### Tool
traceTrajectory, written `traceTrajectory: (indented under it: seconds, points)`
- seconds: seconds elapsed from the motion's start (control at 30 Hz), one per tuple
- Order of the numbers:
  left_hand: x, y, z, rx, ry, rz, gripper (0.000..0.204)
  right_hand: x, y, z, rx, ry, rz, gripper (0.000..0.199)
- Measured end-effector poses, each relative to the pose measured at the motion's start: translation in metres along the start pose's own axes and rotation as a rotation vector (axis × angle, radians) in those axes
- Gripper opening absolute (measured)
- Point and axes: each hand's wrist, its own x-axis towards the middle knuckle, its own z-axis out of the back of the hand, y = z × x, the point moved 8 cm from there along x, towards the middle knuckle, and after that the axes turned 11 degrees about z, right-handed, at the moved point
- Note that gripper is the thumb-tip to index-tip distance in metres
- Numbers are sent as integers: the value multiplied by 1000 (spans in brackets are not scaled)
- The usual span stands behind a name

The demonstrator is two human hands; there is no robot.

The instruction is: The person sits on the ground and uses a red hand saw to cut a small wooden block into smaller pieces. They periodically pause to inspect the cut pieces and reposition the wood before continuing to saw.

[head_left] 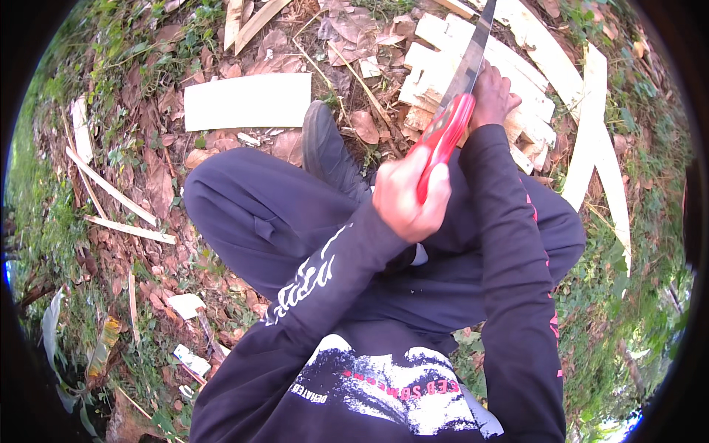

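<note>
I am squatting on leaf-covered ground. My left hand (410, 198) is closed around the red handle (444, 133) of a long knife. Its grey blade (473, 52) points up and away, over a pile of pale split wood pieces (436, 66). My right hand (493, 96) rests just right of the blade and grips one of the pale wood pieces at the top of the pile. Both arms wear black long sleeves, the left one with white print.
A flat pale board (247, 101) lies on the leaves to the left, beyond my dark shoe (325, 148). Long pale wood strips (594, 133) curve along the right side. Thin slats (111, 190) and scraps lie at the left among dry leaves and grass.
</note>
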Motion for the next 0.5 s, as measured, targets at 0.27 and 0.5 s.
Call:
traceTrajectory:
  seconds: [0.27,0.5]
  points:
    - [-31,5,15,-44,50,5,19,2,-4,2,-12,15,-35,49]
    - [15,2,-6,65,-69,-96,13,1,-2,-1,56,-1,-13,50]
